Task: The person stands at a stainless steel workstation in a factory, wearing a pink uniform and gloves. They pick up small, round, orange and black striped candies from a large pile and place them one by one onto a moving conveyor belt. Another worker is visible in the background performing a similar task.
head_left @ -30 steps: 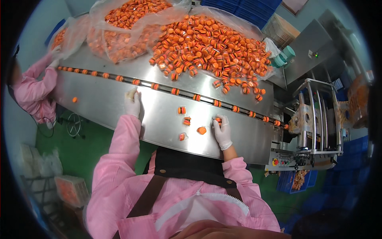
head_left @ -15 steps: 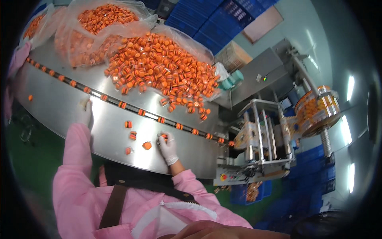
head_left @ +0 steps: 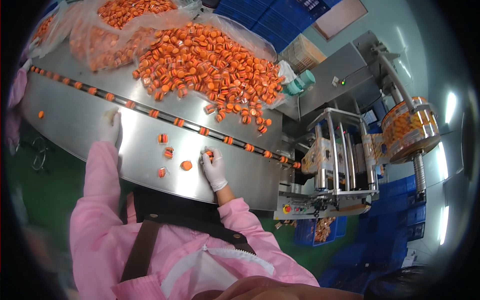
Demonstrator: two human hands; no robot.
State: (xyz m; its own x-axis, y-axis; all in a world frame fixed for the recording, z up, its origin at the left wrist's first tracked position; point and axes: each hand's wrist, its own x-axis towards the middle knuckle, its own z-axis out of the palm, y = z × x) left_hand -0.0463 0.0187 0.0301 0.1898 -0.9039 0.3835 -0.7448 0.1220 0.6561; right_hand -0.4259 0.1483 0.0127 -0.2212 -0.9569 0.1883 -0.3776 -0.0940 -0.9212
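Observation:
My right hand (head_left: 215, 170), in a white glove, rests on the metal table with its fingers closed around a small orange striped candy (head_left: 208, 154), mostly covered by the fingers. Left of it lie a loose orange candy (head_left: 186, 165) and several clear-wrapped striped ones, among them a wrapped candy (head_left: 162, 138). My left hand (head_left: 109, 131), also gloved, is on the table just below the conveyor channel (head_left: 141, 110). Its fingers look drawn together around something pale and blurred. Spaced orange candies stand in a row along the channel.
A big heap of wrapped candies (head_left: 210, 62) spreads from plastic bags beyond the channel. At right stands a wrapping machine (head_left: 340, 155) with a printed film roll (head_left: 410, 125). Blue crates (head_left: 280, 17) are stacked behind. Another person's pink sleeve (head_left: 17, 90) shows at far left.
The view has shifted slightly, so the table and machine sit a little differently in the picture. Both hands stay near the same places, and the right still grips the candy.

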